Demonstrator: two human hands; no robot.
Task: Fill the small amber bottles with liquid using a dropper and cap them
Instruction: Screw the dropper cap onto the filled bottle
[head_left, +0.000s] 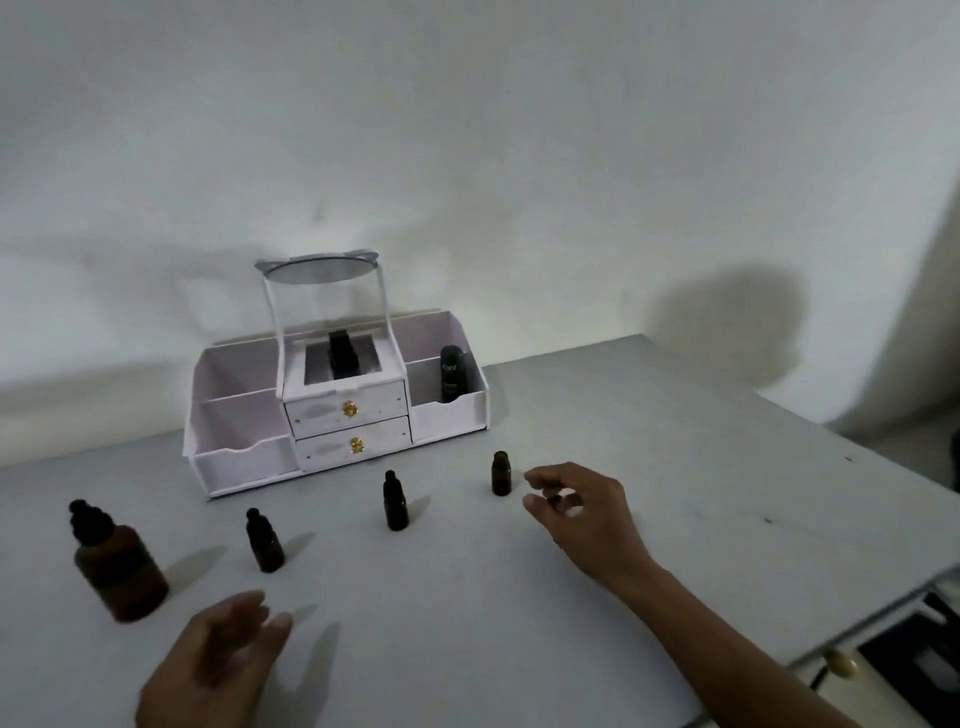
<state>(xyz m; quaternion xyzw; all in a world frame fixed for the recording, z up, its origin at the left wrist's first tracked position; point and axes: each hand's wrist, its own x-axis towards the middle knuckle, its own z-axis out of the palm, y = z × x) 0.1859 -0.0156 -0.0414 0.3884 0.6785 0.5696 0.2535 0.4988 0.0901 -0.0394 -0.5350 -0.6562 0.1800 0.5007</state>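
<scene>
- Organizer (332, 415) white, two drawers, at the back of the tabletop (467, 597) against the wall; black tube (453, 374) upright in its right compartment.
- Three small amber bottles upright in front of the organizer, well apart from each other.
- Open: uncapped bottle (501, 474), in front of the organizer's right end.
- Capped: middle bottle (396, 501) in front of the drawers; left bottle (265, 540) in front of the left compartment, farther out.
- Also: large amber bottle (117, 566), dropper top on, out past the organizer's left end.
- Hands: right hand (576, 512) just right of the uncapped bottle, not touching it; fingers curled, something small and blurred between them, can't tell if it's gripped.
- Last: left hand (223, 660) well in front of the organizer, fingers relaxed and spread, holding nothing.
</scene>
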